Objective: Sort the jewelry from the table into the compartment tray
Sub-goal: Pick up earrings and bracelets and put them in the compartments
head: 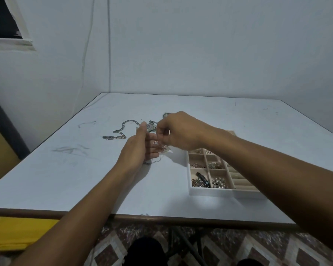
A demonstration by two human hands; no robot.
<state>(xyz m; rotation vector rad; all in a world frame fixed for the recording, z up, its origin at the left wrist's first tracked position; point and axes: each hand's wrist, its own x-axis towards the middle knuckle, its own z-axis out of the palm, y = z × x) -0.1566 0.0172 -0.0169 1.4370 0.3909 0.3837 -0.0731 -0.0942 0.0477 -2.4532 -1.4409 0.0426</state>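
A silver chain (119, 131) lies in the middle of the desk (65, 179), the left hand (140, 148) holds what looks like a small clear bag (166, 149) above it, the right hand (179, 131) pinches the bag too, and the part-filled compartment tray (215, 192) sits near the front right corner.

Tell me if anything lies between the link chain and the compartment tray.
Both hands do: the left hand and right hand, pinching a small piece together, sit between the link chain and the tray. A thin strand lies under the left hand.
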